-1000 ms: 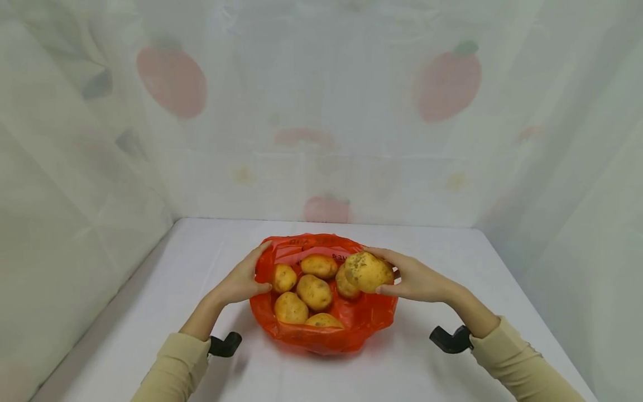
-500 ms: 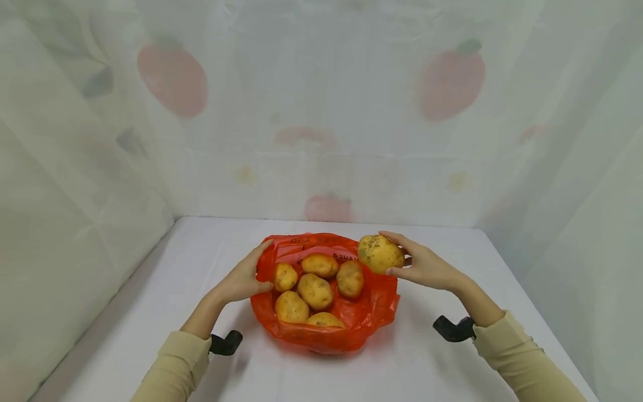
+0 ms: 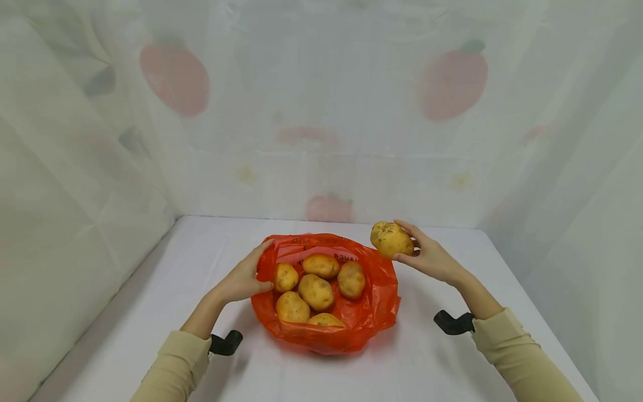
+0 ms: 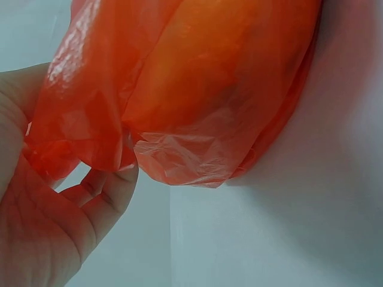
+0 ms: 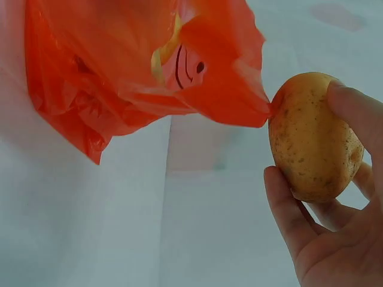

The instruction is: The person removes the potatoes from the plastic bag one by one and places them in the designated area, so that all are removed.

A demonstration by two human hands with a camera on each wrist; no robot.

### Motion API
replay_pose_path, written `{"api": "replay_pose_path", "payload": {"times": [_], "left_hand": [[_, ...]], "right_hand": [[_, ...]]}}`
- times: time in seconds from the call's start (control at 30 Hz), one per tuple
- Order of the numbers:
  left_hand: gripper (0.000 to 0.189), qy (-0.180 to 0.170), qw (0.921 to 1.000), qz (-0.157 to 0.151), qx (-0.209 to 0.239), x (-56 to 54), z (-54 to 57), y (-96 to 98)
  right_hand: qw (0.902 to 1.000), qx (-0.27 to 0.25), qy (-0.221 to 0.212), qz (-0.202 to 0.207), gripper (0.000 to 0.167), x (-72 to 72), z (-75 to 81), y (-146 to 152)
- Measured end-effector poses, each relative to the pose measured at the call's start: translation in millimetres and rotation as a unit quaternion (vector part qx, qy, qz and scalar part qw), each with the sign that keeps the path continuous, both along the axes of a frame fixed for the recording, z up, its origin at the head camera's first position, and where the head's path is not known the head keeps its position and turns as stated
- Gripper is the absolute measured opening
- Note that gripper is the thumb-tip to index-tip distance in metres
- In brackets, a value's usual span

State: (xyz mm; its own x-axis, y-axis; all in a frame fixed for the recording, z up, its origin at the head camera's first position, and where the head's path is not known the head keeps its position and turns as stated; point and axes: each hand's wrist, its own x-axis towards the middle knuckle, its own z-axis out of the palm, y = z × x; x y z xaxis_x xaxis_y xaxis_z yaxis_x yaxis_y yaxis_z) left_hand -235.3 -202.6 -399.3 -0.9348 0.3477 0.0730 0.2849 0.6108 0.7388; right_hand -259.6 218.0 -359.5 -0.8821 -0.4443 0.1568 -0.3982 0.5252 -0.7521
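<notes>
An orange-red plastic bag point(image 3: 383, 301) stands with its mouth spread wide, several yellow potatoes point(image 3: 316, 292) lying inside. At its left rim my left hand point(image 3: 242, 281) grips the plastic; the left wrist view has the film point(image 4: 90, 107) between thumb and fingers. My right hand point(image 3: 436, 259) holds a speckled potato point(image 3: 392, 240) above and beyond the bag's right rim. From the right wrist view, thumb and fingers clasp this potato point(image 5: 314, 140) by its sides, and the bag's edge point(image 5: 239, 95) appears right beside it; whether they touch I cannot tell.
The bag rests on a white-covered table point(image 3: 211, 240). Pale curtains with a fruit print point(image 3: 321, 100) hang behind and along both sides. Black curved mounts point(image 3: 454, 322) jut from both wrists.
My right hand has lifted the potato out over the bag, moving up, away and a little to the right. The potato beneath it is now uncovered. My left hand has stayed at the rim.
</notes>
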Motion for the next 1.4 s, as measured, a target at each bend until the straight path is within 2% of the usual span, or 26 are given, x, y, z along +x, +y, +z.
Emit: {"api": "replay_pose_path", "payload": {"times": [0.23, 0.67, 1.03, 1.23, 1.4], "left_hand": [[0.092, 0.009, 0.9999, -0.004, 0.002, -0.3, -2.3, -0.6], [0.091, 0.011, 0.9999, -0.002, 0.001, -1.0, -1.4, 1.2], [0.090, 0.014, 0.9999, -0.001, -0.001, -0.5, -2.8, -0.2], [0.090, 0.011, 0.9999, 0.002, -0.003, 1.0, -7.1, -1.5], [0.090, 0.017, 0.9998, 0.002, -0.001, -0.6, -8.1, -1.3]], "right_hand": [[0.9995, -0.002, -0.008, -0.030, 0.077, -5.2, -8.0, 6.2], [0.9964, -0.001, -0.035, -0.078, 0.077, -23.4, -34.1, 15.9], [0.9930, 0.014, -0.045, -0.108, 0.077, -35.9, -64.5, 22.8], [0.9910, 0.009, -0.070, -0.114, 0.079, -39.7, -83.2, 21.1], [0.9893, 0.011, -0.081, -0.121, 0.079, -44.2, -91.1, 17.9]]}}
